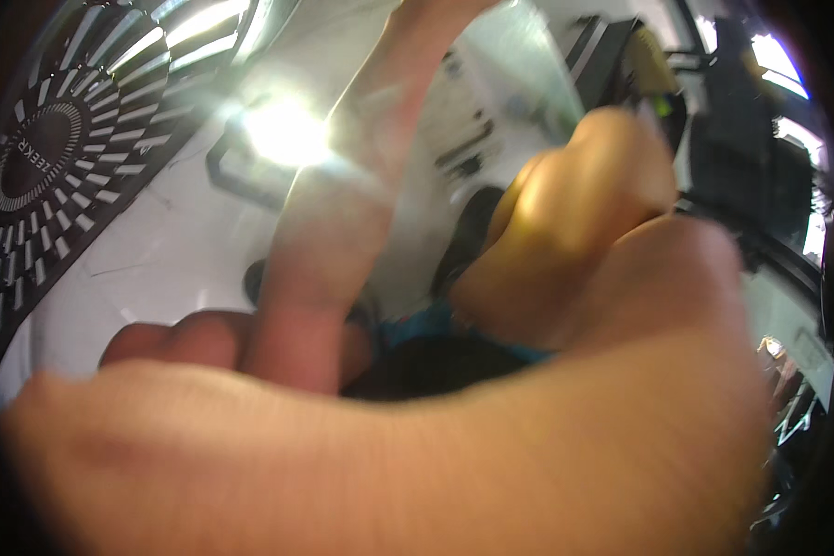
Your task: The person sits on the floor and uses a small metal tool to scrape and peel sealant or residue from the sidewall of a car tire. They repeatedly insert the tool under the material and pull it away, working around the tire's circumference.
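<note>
Bare skin very close to the lens fills much of the head view and is blurred. A broad band of hand or wrist [389,463] crosses the lower part. At the right it meets a bent, rounded group of fingers or knuckles [612,195]. One long finger [334,232] stretches up through the middle, past the top edge. Beside its base, at the left, are curled reddish fingers [181,343]. Which parts belong to my left hand and which to my right hand I cannot make out. No held object shows; the fingertips are hidden or out of frame.
A round black panel with radiating silver slats [42,157] stands at the left. A glaring lamp [287,134] shines near a pale surface [139,269]. Teal cloth [417,326] and a dark shoe-like shape [473,232] show below. Dark equipment [751,139] stands at the right.
</note>
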The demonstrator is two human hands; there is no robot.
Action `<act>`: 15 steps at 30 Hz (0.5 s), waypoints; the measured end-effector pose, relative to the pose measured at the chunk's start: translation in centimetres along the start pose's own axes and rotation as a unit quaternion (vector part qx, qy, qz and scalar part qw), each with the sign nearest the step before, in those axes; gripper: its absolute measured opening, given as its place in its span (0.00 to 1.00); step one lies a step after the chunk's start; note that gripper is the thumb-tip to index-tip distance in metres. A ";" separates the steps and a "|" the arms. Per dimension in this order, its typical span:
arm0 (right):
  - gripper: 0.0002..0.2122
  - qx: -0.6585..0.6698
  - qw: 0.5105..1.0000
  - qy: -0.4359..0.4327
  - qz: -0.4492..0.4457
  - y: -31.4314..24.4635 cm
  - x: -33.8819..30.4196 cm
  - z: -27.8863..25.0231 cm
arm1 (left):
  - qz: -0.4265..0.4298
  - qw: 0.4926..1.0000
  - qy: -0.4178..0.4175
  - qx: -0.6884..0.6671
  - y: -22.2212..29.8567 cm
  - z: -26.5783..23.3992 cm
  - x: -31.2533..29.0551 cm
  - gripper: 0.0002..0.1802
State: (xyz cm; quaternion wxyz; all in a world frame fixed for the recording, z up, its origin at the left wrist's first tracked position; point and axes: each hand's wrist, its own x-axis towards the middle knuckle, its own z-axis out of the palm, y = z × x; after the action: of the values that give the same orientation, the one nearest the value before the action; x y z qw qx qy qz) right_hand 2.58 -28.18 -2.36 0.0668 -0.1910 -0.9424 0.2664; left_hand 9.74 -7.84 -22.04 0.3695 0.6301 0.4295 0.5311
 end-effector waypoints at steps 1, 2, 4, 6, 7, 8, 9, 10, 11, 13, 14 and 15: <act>0.10 -0.005 1.000 -0.010 -0.014 -0.3 0.2 0.5 | -0.002 0.999 -0.012 0.032 0.4 0.3 -0.2 0.18; 0.10 -0.012 0.999 -0.026 -0.036 -0.7 0.4 0.7 | 0.001 0.998 -0.007 0.062 0.8 0.3 -0.2 0.17; 0.10 -0.022 0.996 -0.055 -0.065 -1.3 0.5 1.5 | -0.001 0.999 -0.018 0.042 1.2 0.1 -0.8 0.16; 0.11 -0.027 0.994 -0.070 -0.078 -1.3 0.5 2.0 | 0.004 0.999 -0.017 0.031 1.2 -0.2 -1.1 0.16; 0.11 -0.030 0.993 -0.073 -0.083 -1.5 0.3 2.1 | 0.015 0.999 -0.011 0.038 1.1 -0.3 -1.0 0.16; 0.11 -0.033 0.993 -0.074 -0.089 -1.5 0.3 2.2 | 0.024 0.999 -0.005 0.043 0.9 -0.4 -0.9 0.16; 0.11 -0.033 0.992 -0.076 -0.092 -1.6 0.2 2.3 | 0.017 0.999 -0.001 0.040 0.6 -0.4 -0.8 0.16; 0.11 -0.033 0.992 -0.076 -0.094 -1.5 0.1 2.3 | 0.008 0.999 0.003 0.034 0.3 -0.4 -0.8 0.16; 0.11 -0.032 0.992 -0.076 -0.095 -1.4 -0.1 2.3 | 0.000 1.000 0.008 0.026 -0.1 -0.3 -0.6 0.16; 0.12 -0.036 0.992 -0.080 -0.095 -1.1 -0.4 2.2 | 0.034 0.998 0.038 0.047 -0.9 -0.3 0.1 0.16; 0.12 -0.039 0.992 -0.082 -0.092 -0.9 -0.4 2.1 | 0.052 0.996 0.055 0.055 -1.1 -0.3 0.4 0.16; 0.12 -0.043 0.992 -0.082 -0.087 -0.8 -0.4 2.0 | 0.053 0.996 0.057 0.052 -1.4 -0.4 0.7 0.16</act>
State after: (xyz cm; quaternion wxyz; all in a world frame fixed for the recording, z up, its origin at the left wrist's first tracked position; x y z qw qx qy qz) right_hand 2.30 -29.90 -3.65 0.0040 -0.0882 -0.9683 0.2337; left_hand 9.23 -6.66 -22.98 0.2823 0.6387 0.4429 0.5623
